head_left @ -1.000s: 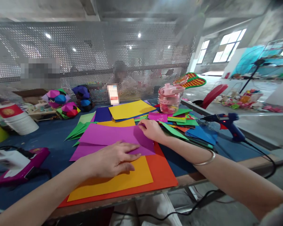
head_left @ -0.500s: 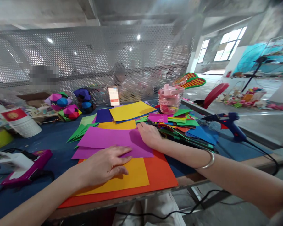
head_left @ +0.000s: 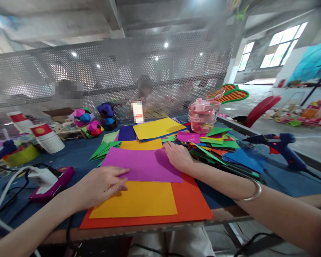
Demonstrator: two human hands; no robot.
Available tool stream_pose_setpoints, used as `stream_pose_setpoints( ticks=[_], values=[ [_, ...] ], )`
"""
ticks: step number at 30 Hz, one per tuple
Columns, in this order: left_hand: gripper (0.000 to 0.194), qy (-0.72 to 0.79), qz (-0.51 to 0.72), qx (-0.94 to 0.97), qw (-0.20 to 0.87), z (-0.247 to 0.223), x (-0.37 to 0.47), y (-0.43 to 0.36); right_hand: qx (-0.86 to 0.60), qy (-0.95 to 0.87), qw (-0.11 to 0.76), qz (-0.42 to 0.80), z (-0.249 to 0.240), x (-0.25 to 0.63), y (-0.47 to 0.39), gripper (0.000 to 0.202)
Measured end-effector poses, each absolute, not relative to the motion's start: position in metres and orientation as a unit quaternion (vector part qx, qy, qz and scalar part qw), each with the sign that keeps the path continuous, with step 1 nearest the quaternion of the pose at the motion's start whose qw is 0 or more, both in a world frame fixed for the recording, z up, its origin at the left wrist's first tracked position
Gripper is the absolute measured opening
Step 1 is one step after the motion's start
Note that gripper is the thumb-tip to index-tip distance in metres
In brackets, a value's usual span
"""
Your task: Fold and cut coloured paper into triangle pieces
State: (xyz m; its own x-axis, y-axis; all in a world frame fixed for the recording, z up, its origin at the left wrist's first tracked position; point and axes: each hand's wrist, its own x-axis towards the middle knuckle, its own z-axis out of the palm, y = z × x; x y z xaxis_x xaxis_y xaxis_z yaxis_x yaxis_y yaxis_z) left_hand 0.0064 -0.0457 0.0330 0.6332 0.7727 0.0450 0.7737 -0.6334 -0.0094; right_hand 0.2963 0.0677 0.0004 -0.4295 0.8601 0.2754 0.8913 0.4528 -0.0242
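Note:
A purple sheet of paper (head_left: 147, 166) lies in front of me, on a yellow-orange sheet (head_left: 139, 203) and a larger orange-red sheet (head_left: 195, 200). My left hand (head_left: 103, 184) rests at the purple paper's left side, index finger stretched over it and thumb apart. At the upper right corner, my right hand (head_left: 178, 156) has its fingers close together on the purple paper, the tips at its far edge. Its grip underneath is hidden. Behind lie a bright yellow sheet (head_left: 160, 127) and folded green paper pieces (head_left: 103, 153).
A blue glue gun (head_left: 280, 142) stands at right, beyond mixed paper scraps (head_left: 216, 139). A pink clear jar (head_left: 203, 116) stands behind them. At left are stacked paper cups (head_left: 49, 139), a magenta power strip (head_left: 53, 187) with cables, and colourful paper balls (head_left: 81, 116). A perforated screen (head_left: 109, 71) rises behind.
The purple paper's offset layers now lie lined up at the lower edge. My left hand has drawn back to the paper's left side; my right hand stays at its corner. The view has shifted left.

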Motion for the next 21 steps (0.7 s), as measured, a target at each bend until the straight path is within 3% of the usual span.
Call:
stream_pose_setpoints(
  ticks=[7,12,21],
  values=[
    [0.038,-0.39,-0.184,-0.897,0.096,0.039,0.074,-0.019,-0.503,-0.839,0.207,-0.024,0.006,0.304,0.064,0.025],
    [0.073,-0.369,-0.157,-0.915,0.041,0.011,0.111,-0.001,-0.446,-0.854,0.267,0.009,0.001,0.308,0.068,0.021],
    [0.075,-0.434,-0.142,-0.889,-0.027,-0.01,0.097,0.009,-0.429,-0.857,0.283,0.04,0.001,0.306,0.063,0.019]
  ],
)
